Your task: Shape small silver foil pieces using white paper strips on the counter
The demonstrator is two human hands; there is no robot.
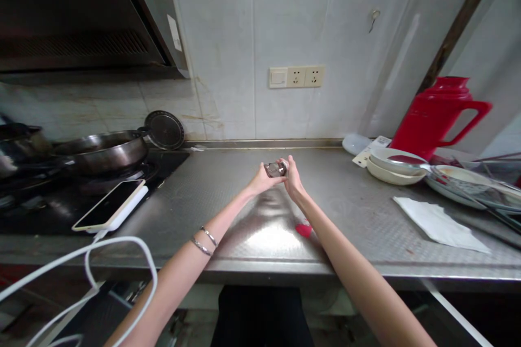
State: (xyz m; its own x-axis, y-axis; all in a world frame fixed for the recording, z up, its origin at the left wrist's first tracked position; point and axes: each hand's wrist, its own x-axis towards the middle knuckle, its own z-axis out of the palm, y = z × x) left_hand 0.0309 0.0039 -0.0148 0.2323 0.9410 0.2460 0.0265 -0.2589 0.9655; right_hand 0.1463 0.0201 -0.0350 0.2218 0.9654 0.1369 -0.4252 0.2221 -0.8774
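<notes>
White cable (130, 239) loops at lower left; your left hand (260, 180) and right hand (293, 180) clamp a metallic object (275, 169) mid-frame.

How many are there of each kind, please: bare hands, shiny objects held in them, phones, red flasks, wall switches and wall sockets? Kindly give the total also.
Bare hands: 2 (left hand, right hand)
Shiny object held: 1
Phone: 1
Red flask: 1
Wall switch: 1
Wall sockets: 2
Total: 8
</notes>
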